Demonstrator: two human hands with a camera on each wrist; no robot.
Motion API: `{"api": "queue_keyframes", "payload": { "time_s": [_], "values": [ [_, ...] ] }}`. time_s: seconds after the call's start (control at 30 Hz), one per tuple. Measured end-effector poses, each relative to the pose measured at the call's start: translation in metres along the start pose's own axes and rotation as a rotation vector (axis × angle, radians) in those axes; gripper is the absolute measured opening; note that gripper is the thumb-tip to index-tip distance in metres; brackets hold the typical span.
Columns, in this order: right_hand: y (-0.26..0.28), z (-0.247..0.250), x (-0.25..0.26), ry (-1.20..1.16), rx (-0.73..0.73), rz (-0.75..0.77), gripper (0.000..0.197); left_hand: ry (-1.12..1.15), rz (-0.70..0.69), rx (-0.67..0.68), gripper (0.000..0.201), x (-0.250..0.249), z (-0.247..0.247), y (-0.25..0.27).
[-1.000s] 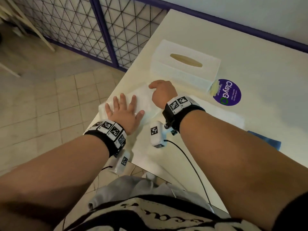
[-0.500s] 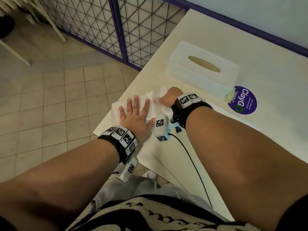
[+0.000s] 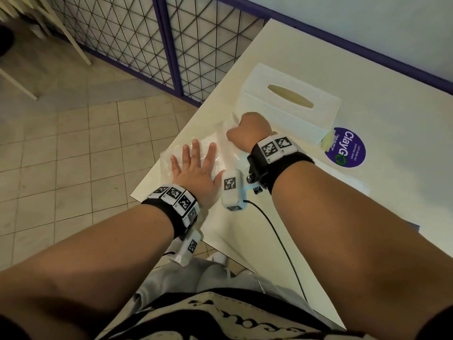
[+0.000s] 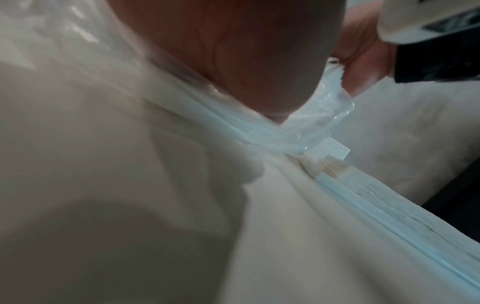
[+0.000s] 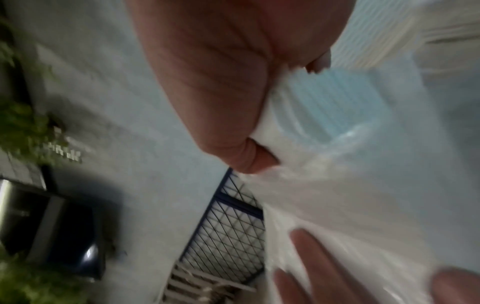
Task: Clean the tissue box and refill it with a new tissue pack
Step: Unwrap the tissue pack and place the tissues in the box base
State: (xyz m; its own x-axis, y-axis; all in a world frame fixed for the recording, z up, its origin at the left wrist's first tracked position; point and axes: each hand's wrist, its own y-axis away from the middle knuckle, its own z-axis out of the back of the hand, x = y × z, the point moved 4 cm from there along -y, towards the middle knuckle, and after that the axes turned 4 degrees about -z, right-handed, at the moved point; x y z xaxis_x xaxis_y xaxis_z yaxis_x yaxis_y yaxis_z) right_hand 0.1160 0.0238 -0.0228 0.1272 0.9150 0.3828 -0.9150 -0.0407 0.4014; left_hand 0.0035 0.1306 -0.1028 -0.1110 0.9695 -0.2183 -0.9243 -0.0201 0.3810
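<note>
A white tissue box with an oval slot stands on the white table, just beyond my hands. A tissue pack in clear plastic wrap lies at the table's near left corner. My left hand lies flat on the pack with fingers spread. My right hand is curled and pinches the plastic wrap at the pack's far end, pulling it up. In the left wrist view, the stretched plastic runs under my right hand.
A round purple sticker is on the table right of the box. A sheet of white paper or cloth lies beyond my right forearm. A purple-framed mesh fence and tiled floor lie left of the table edge.
My right hand has closed on the plastic wrap at the pack's far end and pulled it up. The left hand stays flat on the pack. The head view has shifted.
</note>
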Motion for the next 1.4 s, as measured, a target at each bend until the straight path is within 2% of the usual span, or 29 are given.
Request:
{"api": "queue_keyframes", "payload": {
  "time_s": [0.07,0.2,0.33,0.4,0.47,0.5,0.53,0.6,0.67,0.73,0.83,0.9,1.0,1.07,1.13,1.2,1.4],
  "values": [
    [0.005,0.023,-0.004,-0.077,0.008,-0.005,0.017,0.028,0.023,0.023,0.078,0.001,-0.002,-0.001],
    [0.023,0.079,-0.023,-0.148,-0.029,-0.002,0.038,0.072,0.086,0.037,0.072,0.001,-0.005,-0.001],
    [0.048,0.128,-0.051,-0.263,-0.176,0.025,0.031,-0.056,0.185,0.123,0.071,-0.01,0.003,-0.007],
    [0.062,0.143,-0.064,-0.302,-0.206,0.033,0.03,-0.02,0.174,-0.014,0.068,-0.026,0.023,-0.01],
    [0.074,0.154,-0.078,-0.322,-0.228,0.04,0.03,0.284,0.021,-0.275,0.065,-0.05,0.044,-0.015],
    [0.079,0.158,-0.085,-0.346,-0.242,0.041,0.029,0.546,-0.056,-0.329,0.066,-0.063,0.051,-0.017],
    [0.084,0.161,-0.092,-0.386,-0.252,0.038,0.028,0.861,-0.104,-0.31,0.069,-0.076,0.056,-0.021],
    [0.094,0.166,-0.109,-0.497,-0.264,0.024,0.029,1.396,-0.049,-0.232,0.072,-0.099,0.057,-0.031],
    [0.104,0.17,-0.128,-0.642,-0.259,0.029,0.024,1.741,0.051,-0.114,0.077,-0.118,0.058,-0.038],
    [0.114,0.173,-0.147,-0.799,-0.234,0.043,0.022,1.903,0.045,0.099,0.088,-0.134,0.059,-0.039],
    [0.122,0.171,-0.176,-1.017,-0.184,0.03,0.027,1.866,-0.094,0.435,0.097,-0.15,0.048,-0.032],
    [0.121,0.163,-0.197,-1.076,-0.174,-0.014,0.032,1.836,-0.142,0.485,0.094,-0.158,0.043,-0.024],
    [0.117,0.144,-0.225,-1.078,-0.228,-0.073,0.036,1.723,-0.142,0.319,0.066,-0.163,0.043,-0.029],
    [0.116,0.129,-0.238,-1.021,-0.303,-0.09,0.029,1.53,-0.189,0.129,0.065,-0.162,0.045,-0.035],
    [0.115,0.108,-0.249,-1.004,-0.355,-0.122,0.029,1.417,-0.206,0.021,0.054,-0.161,0.046,-0.035],
    [0.115,0.085,-0.256,-1.027,-0.361,-0.146,0.035,1.365,-0.214,-0.005,0.047,-0.162,0.043,-0.035],
    [0.111,0.045,-0.269,-1.053,-0.392,-0.224,0.06,1.263,-0.211,-0.075,0.051,-0.161,0.027,-0.03]
  ]
}}
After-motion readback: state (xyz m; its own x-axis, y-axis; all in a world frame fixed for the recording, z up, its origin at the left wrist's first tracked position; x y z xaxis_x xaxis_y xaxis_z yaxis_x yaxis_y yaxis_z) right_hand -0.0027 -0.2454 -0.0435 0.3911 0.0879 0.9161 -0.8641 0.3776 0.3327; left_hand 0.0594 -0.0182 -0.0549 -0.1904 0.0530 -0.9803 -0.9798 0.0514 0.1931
